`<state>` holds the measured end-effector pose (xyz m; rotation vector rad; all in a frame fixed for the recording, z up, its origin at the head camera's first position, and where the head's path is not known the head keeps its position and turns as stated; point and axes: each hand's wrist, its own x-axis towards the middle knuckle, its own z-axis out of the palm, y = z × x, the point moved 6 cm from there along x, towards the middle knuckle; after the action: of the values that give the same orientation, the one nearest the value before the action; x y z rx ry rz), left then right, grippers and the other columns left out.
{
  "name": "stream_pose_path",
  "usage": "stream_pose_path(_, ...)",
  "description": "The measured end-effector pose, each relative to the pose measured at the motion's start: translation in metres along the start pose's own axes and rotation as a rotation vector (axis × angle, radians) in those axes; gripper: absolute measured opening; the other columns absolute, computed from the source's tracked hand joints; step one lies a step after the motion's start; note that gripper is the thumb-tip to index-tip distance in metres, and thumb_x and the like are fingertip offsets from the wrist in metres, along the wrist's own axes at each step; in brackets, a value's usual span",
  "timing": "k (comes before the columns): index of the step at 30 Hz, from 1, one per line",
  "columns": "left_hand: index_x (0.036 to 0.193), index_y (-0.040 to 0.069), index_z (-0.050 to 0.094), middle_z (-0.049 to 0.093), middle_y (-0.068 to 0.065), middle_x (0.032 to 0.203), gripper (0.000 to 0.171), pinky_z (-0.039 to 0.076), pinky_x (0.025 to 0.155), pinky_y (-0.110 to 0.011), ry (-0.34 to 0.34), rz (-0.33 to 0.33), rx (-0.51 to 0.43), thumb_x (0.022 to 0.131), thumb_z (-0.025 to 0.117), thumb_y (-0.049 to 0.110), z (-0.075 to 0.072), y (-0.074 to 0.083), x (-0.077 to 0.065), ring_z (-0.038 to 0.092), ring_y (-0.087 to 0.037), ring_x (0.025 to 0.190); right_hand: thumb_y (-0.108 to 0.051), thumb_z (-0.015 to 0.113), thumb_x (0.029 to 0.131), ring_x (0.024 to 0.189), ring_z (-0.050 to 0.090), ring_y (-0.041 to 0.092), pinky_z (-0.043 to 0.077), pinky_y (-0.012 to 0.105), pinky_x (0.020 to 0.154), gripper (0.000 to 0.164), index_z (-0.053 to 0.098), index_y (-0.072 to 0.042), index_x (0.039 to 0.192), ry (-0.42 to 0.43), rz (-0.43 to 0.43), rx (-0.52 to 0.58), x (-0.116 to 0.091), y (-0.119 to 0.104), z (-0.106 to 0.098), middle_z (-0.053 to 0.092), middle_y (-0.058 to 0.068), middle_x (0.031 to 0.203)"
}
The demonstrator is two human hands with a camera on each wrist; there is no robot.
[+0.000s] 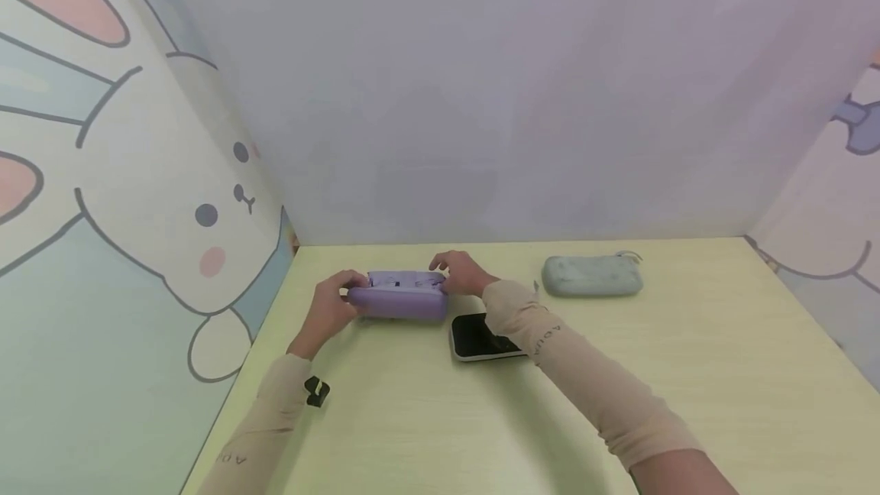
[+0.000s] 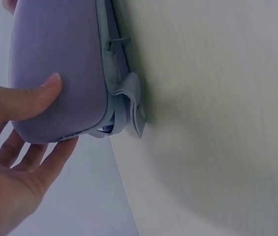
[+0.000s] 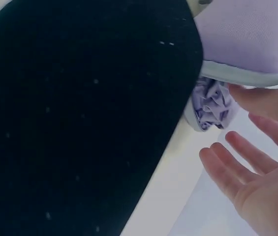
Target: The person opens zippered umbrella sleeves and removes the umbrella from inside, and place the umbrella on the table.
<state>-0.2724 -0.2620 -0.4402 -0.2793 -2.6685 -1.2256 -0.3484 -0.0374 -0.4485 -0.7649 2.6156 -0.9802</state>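
A purple zip case [image 1: 399, 304] is unzipped, its patterned lining [image 1: 406, 279] showing along the top in the head view. My left hand [image 1: 331, 305] grips its left end, with the thumb [image 2: 45, 98] on the smooth outer side and the fingers under the end edge. A pale fabric tab [image 2: 133, 96] sticks out along the zip. At the right end is my right hand [image 1: 466, 275]. Its thumb [image 3: 257, 101] lies right at the case's pale rim, while the other fingers are spread loosely beside the gathered lining [image 3: 212, 105].
Below my right forearm lies a black-topped, round-cornered object [image 1: 474, 338] with a pale rim. A grey-green zip pouch [image 1: 593, 276] lies at the back right of the light wooden table [image 1: 426, 426]. Walls with rabbit drawings [image 1: 158, 197] stand at the sides, a plain wall [image 1: 509, 98] behind.
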Motion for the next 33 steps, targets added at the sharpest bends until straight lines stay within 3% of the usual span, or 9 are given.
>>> stream_pose_path(7,0.072,0.009,0.054,0.065,-0.011,0.086,0.040,0.050,0.077,-0.043,0.035,0.141,0.140,0.052,0.066,-0.024,0.008,0.004,-0.020,0.059,-0.026,0.087,-0.007,0.082,0.069,0.110,0.051,0.028,0.043,0.039,0.092,0.048,0.064,-0.003,0.114,-0.059,-0.026,-0.018,-0.001,-0.009,0.012,0.057,0.017,0.118)
stream_pose_path(10,0.067,0.010,0.050,0.061,-0.006,0.079,0.040,0.048,0.071,-0.039,0.013,0.169,0.217,0.052,0.067,-0.023,0.011,0.003,-0.026,0.055,-0.022,0.078,-0.013,0.085,0.067,0.105,0.051,0.025,0.043,0.036,0.090,0.052,0.063,-0.003,0.113,-0.054,-0.037,-0.059,0.002,-0.009,0.018,0.057,0.014,0.115)
stream_pose_path(15,0.063,0.009,0.047,0.056,-0.001,0.077,0.040,0.046,0.066,-0.035,-0.048,0.230,0.232,0.052,0.068,-0.023,0.014,0.000,-0.034,0.052,-0.019,0.074,-0.016,0.086,0.067,0.097,0.052,0.022,0.045,0.031,0.082,0.051,0.059,-0.006,0.109,-0.025,-0.084,-0.168,0.009,-0.006,0.028,0.060,0.010,0.107)
stream_pose_path(21,0.062,0.011,0.047,0.062,-0.002,0.083,0.043,0.052,0.074,-0.039,-0.084,0.246,0.195,0.053,0.076,-0.020,0.014,-0.010,-0.041,0.061,-0.020,0.082,-0.016,0.086,0.066,0.086,0.053,0.022,0.045,0.033,0.075,0.046,0.057,-0.006,0.100,0.033,-0.150,-0.274,0.011,-0.010,0.028,0.060,0.007,0.091)
stream_pose_path(27,0.068,0.013,0.054,0.065,-0.007,0.095,0.030,0.051,0.078,-0.043,-0.089,0.297,0.171,0.066,0.083,0.005,0.006,-0.012,-0.050,0.062,-0.024,0.090,-0.017,0.085,0.066,0.082,0.053,0.021,0.045,0.033,0.072,0.050,0.053,-0.007,0.103,0.021,-0.135,-0.300,0.011,-0.010,0.027,0.059,0.007,0.090)
stream_pose_path(30,0.072,0.017,0.061,0.064,-0.009,0.102,0.023,0.049,0.081,-0.046,-0.088,0.262,0.163,0.071,0.083,0.020,0.002,-0.014,-0.054,0.060,-0.026,0.096,-0.017,0.085,0.064,0.082,0.053,0.021,0.045,0.033,0.072,0.055,0.052,-0.007,0.107,0.006,-0.118,-0.295,0.010,-0.010,0.028,0.060,0.007,0.092)
stream_pose_path(33,0.070,0.017,0.065,0.062,-0.013,0.110,0.017,0.046,0.086,-0.049,-0.116,0.210,0.136,0.072,0.082,0.023,0.004,-0.018,-0.058,0.058,-0.031,0.103,-0.017,0.085,0.064,0.080,0.052,0.021,0.044,0.033,0.070,0.055,0.051,-0.007,0.105,0.006,-0.118,-0.309,0.009,-0.010,0.029,0.059,0.007,0.090)
